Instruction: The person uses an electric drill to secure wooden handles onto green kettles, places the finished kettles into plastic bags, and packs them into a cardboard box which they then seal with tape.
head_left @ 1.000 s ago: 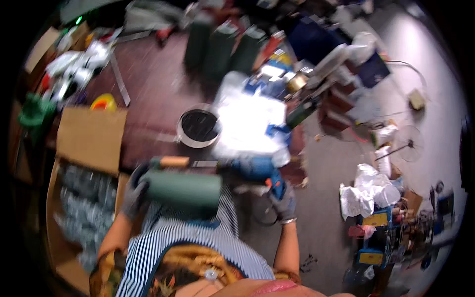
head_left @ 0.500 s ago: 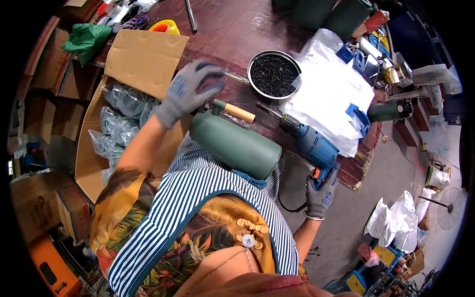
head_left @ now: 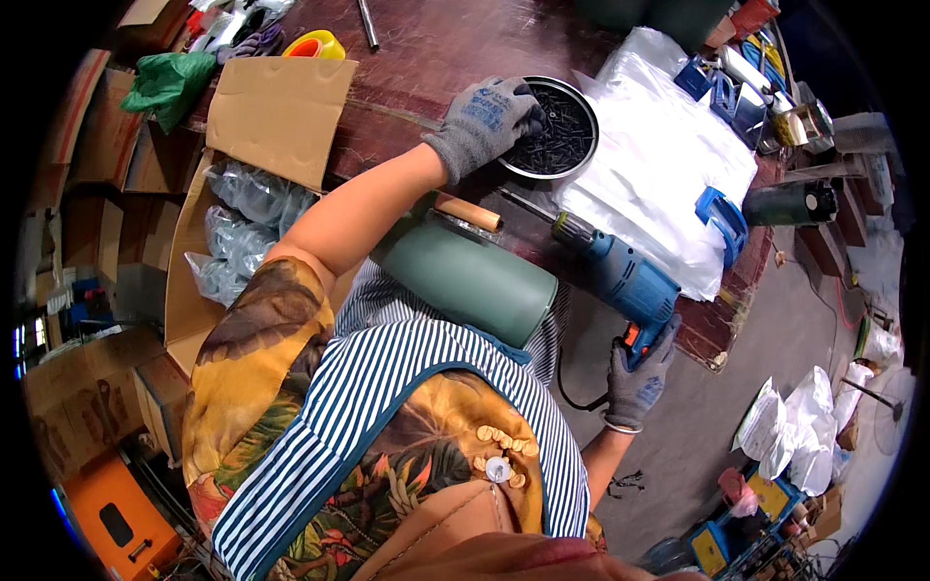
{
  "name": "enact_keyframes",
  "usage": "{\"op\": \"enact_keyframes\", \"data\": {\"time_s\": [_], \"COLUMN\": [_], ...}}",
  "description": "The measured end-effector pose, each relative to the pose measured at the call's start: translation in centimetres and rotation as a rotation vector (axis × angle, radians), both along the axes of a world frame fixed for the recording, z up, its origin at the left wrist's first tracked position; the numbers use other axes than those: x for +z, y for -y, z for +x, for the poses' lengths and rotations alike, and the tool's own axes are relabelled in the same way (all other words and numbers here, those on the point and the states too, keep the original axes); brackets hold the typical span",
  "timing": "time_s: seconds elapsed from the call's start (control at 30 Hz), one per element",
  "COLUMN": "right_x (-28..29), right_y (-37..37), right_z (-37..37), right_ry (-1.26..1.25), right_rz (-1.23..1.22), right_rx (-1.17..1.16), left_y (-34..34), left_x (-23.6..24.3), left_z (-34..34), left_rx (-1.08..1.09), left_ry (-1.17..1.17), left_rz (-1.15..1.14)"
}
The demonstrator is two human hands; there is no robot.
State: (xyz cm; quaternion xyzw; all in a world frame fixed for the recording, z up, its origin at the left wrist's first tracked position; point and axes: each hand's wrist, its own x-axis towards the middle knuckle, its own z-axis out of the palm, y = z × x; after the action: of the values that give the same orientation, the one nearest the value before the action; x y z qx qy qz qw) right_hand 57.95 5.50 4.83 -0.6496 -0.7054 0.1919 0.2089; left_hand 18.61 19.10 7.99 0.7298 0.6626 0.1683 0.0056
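Observation:
My left hand, in a grey glove, reaches over the left side of a round metal tin of black screws, its fingertips curled down at the contents; what they hold is hidden. My gloved right hand grips the orange-trimmed handle of a blue power drill, which points up and left, a bit fitted. A green cylinder lies across my lap. Just behind it is a wooden handle. A stack of white plastic sheets is right of the tin.
An open cardboard box of clear wrapped items is at the left, near a green bag and a yellow tape roll. Tools and dark cylinders crowd the table's back right. Cartons, white sacks and a fan stand around.
My left hand has moved from beside the green cylinder up and right to the tin of screws. My right hand still grips the drill. The view has shifted.

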Motion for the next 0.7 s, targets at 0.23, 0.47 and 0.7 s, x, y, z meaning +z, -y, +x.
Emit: {"op": "enact_keyframes", "data": {"time_s": [0.23,0.47,0.7], "right_x": [-1.4,-1.4,-2.0], "right_y": [0.3,0.6,0.6], "right_z": [-0.1,0.2,0.2], "right_ry": [-0.117,-0.101,-0.148], "right_rz": [0.026,0.011,0.046], "right_rx": [-0.023,-0.042,-0.037], "left_y": [1.3,0.9,-0.1], "left_x": [-1.8,-0.6,-1.0], "left_z": [-1.6,-0.7,-0.4], "left_rx": [-0.022,-0.106,0.003], "left_ry": [0.436,-0.042,0.017], "left_rz": [0.234,0.152,0.044]}}
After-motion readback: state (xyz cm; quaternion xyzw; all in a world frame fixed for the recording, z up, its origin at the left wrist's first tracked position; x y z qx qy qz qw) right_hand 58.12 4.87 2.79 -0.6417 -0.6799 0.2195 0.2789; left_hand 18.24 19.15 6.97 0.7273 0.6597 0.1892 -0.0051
